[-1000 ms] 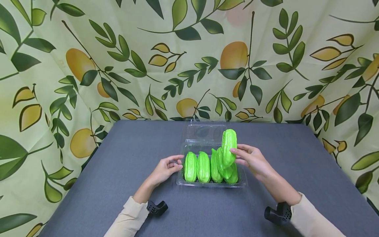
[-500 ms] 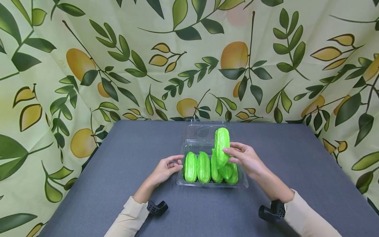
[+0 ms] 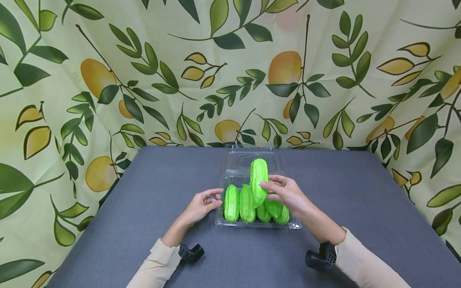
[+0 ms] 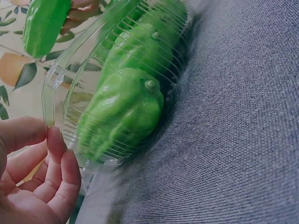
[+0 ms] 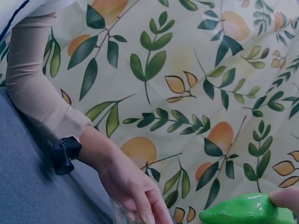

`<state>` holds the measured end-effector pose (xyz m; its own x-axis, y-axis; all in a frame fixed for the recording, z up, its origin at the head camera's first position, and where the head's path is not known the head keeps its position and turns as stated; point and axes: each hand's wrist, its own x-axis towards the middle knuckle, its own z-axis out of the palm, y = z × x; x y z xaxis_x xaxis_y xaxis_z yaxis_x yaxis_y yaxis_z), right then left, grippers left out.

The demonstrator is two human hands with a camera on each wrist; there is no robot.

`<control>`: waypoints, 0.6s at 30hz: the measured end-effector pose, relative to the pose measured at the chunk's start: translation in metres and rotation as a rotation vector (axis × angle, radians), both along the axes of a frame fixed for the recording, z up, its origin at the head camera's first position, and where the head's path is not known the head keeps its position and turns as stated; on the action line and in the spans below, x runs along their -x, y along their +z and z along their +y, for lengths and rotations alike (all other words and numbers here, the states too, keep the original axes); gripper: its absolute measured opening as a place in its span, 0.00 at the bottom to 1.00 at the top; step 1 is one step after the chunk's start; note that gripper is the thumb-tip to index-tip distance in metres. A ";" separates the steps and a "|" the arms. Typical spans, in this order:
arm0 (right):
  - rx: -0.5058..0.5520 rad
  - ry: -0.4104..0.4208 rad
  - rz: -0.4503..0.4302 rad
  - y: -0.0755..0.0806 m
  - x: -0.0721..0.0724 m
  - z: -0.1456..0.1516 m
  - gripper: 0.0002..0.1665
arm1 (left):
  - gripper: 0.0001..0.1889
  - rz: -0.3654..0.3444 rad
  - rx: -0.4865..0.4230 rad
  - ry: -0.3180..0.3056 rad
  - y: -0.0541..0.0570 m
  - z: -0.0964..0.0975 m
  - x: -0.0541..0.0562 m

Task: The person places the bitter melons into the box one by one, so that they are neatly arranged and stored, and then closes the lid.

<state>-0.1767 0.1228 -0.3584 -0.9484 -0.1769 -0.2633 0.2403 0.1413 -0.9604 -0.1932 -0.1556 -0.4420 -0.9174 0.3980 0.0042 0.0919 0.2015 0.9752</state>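
Note:
My right hand (image 3: 288,194) holds a ridged green bitter melon (image 3: 259,180) upright between thumb and fingers, raised over the middle of a clear plastic container (image 3: 259,226). The melon's pointed end shows low in the right wrist view, with a fingertip (image 5: 287,198) on it. My left hand (image 3: 199,206) is at the container's left side; in the left wrist view its thumb and forefinger pinch the clear rim (image 4: 48,93). Several more melons lie side by side inside, the leftmost melon (image 3: 232,203) fully visible. On the right, one melon (image 3: 274,209) lies slanted over others, partly hidden by the held one.
The container's clear lid (image 3: 235,161) lies open toward the back. A grey cloth-covered table (image 3: 173,168) spreads around it, with a leaf-and-fruit patterned curtain (image 3: 230,80) behind. A black camera mount (image 3: 320,256) sits on the right wrist.
My right hand has carried the bitter melon leftward over the container, from its right side to the middle, lowering it slightly. My left hand has stayed at the rim.

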 end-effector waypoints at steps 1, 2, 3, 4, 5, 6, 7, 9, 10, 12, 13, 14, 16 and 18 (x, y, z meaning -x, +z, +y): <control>0.002 0.004 0.000 -0.001 0.000 -0.002 0.40 | 0.23 0.001 0.000 -0.001 0.000 0.000 0.000; 0.005 0.005 -0.001 -0.001 0.001 -0.003 0.40 | 0.23 0.000 0.000 0.000 0.000 0.000 0.000; 0.003 0.007 -0.002 -0.002 0.001 -0.005 0.40 | 0.23 -0.002 0.001 0.001 0.000 0.000 0.000; 0.005 0.009 -0.002 -0.002 0.001 -0.006 0.39 | 0.23 -0.002 0.003 0.002 0.001 0.000 0.000; 0.004 0.012 -0.003 -0.003 0.002 -0.008 0.39 | 0.23 -0.003 0.004 0.003 0.001 0.000 0.000; 0.004 0.015 -0.004 -0.003 0.002 -0.009 0.39 | 0.23 -0.004 0.004 0.004 0.001 0.000 0.000; 0.005 0.015 -0.007 -0.003 0.003 -0.011 0.39 | 0.23 -0.003 0.003 0.004 0.001 0.000 0.000; -0.002 0.015 -0.009 -0.004 0.003 -0.013 0.39 | 0.23 -0.003 0.000 0.003 0.001 0.000 0.000; -0.005 0.015 -0.011 -0.005 0.003 -0.015 0.38 | 0.23 -0.003 -0.001 0.003 0.001 0.000 0.000; -0.014 0.019 -0.012 -0.006 0.003 -0.017 0.38 | 0.23 -0.004 -0.006 0.000 0.001 0.000 0.000; -0.018 0.019 -0.012 -0.006 0.003 -0.019 0.38 | 0.23 -0.005 -0.006 -0.001 0.001 0.000 0.000; -0.024 0.020 -0.014 -0.007 0.003 -0.020 0.38 | 0.23 -0.007 -0.004 0.001 0.001 0.000 0.000; -0.037 0.030 -0.013 -0.007 0.002 -0.022 0.38 | 0.23 -0.008 -0.001 0.003 0.002 0.000 0.000; -0.048 0.034 -0.014 -0.007 0.002 -0.025 0.38 | 0.23 -0.007 0.001 0.003 0.001 0.000 0.000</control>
